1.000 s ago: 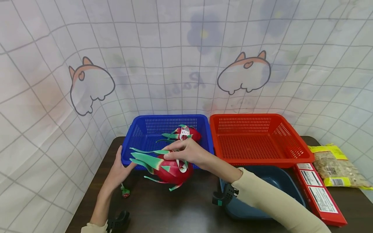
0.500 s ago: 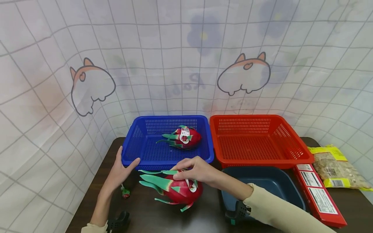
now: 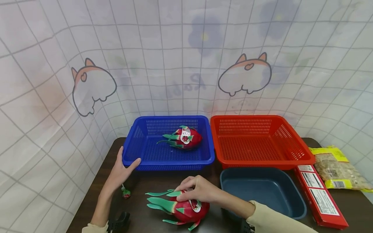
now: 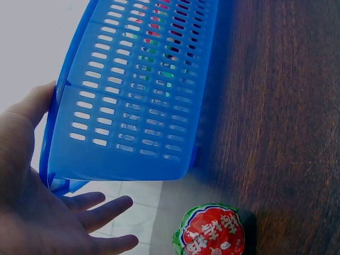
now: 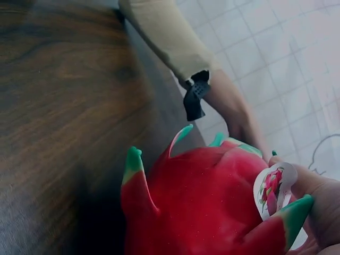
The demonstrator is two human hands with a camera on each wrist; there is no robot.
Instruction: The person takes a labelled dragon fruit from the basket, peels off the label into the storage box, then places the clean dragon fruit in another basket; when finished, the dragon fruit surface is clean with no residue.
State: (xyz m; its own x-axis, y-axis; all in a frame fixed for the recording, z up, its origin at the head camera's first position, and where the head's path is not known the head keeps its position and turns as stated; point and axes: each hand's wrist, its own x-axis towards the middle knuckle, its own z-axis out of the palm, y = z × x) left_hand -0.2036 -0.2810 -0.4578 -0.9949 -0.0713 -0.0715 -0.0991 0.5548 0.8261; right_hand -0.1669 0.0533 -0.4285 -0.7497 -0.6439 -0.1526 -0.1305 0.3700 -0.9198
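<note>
My right hand (image 3: 201,191) grips a red dragon fruit (image 3: 190,212) with long green tips from above, low over the table in front of the blue basket (image 3: 175,163). Whether its underside touches the wood is hard to tell. The right wrist view has this fruit (image 5: 196,202) up close, with a white sticker beside the thumb. A second dragon fruit (image 3: 186,139) lies inside the blue basket. At that basket's front left corner, my left hand (image 3: 119,173) touches the rim, its fingers spread and relaxed. A small lollipop (image 4: 212,234) in a red and green wrapper lies below the left hand.
A red basket (image 3: 262,161) stands right of the blue one. In front of it is a dark blue tub (image 3: 262,187). Further right lie a red box (image 3: 320,197) and a yellow-labelled bag (image 3: 338,168). A white gridded cloth (image 3: 180,58) hangs behind.
The right hand has brought the dragon fruit from above the blue basket's front edge toward me, down and slightly right. My left hand stays at the basket corner.
</note>
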